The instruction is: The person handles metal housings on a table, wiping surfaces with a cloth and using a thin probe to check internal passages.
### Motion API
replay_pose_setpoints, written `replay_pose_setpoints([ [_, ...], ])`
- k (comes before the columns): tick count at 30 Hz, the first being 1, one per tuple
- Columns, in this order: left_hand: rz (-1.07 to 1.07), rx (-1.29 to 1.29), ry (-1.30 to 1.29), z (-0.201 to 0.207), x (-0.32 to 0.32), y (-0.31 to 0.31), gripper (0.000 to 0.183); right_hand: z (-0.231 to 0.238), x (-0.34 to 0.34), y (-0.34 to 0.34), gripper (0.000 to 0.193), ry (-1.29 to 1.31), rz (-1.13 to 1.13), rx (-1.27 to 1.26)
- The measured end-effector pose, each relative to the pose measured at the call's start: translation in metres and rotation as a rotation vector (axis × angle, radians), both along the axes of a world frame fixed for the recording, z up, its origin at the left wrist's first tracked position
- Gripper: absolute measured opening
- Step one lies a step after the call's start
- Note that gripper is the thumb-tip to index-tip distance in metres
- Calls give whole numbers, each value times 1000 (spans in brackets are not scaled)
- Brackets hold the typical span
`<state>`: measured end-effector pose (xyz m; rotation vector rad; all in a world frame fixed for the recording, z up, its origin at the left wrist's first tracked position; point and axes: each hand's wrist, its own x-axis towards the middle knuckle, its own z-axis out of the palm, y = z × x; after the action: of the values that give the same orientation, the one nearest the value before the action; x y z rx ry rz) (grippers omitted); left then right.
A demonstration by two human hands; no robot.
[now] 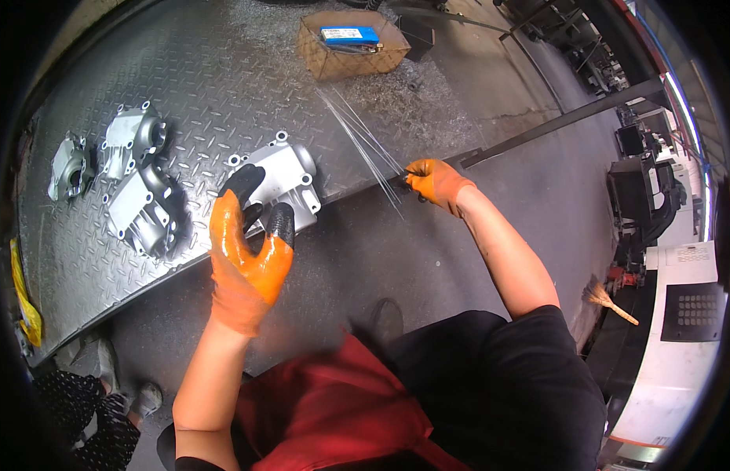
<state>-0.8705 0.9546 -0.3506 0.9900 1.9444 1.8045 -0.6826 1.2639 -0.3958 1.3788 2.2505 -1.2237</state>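
Now, look at that casting point(298, 161), silver-grey and bright under the light, lying close to the near edge of the worktop point(200, 71). A smooth, flat face shows on top, round lugs with holes stand out at its corners, and its body swells into a rounded bulge on the right side. Part of it is hidden, because the orange-gloved left hand point(251, 255) is right in front, spread wide, thumb well away from the fingers, black coating on the tips. Is it touching the metal? From this angle, I cannot tell.

Over to the right hand point(441, 184), gloved in orange too, and this one is drawn in narrow, pinching a loose bunch of thin wires point(363, 133) out by the edge. Slender, pale and nearly straight they are, fanning slightly apart, their far ends over the worktop and their near ends poking out past its rim.

Off to the left sit three more castings point(131, 206), the same silvery kind, grouped near one another on the raised tread pattern, lugs and hollows catching the shine. And up at the far side, a brown box point(353, 67) carries a blue packet point(349, 35), with fine pale bits scattered around it.
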Motion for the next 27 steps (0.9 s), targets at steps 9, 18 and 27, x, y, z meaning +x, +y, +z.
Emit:
replay_pose_setpoints([
  [9, -56, -25, -49, -8, 6, 3, 45, 23, 10, -18, 35, -248, 188, 616],
  [18, -94, 50, -13, -6, 12, 5, 43, 13, 19, -1, 34, -55, -47, 473],
  [27, -224, 81, 259, -39, 20, -11, 55, -2, 31, 6, 20, 245, -203, 47],
])
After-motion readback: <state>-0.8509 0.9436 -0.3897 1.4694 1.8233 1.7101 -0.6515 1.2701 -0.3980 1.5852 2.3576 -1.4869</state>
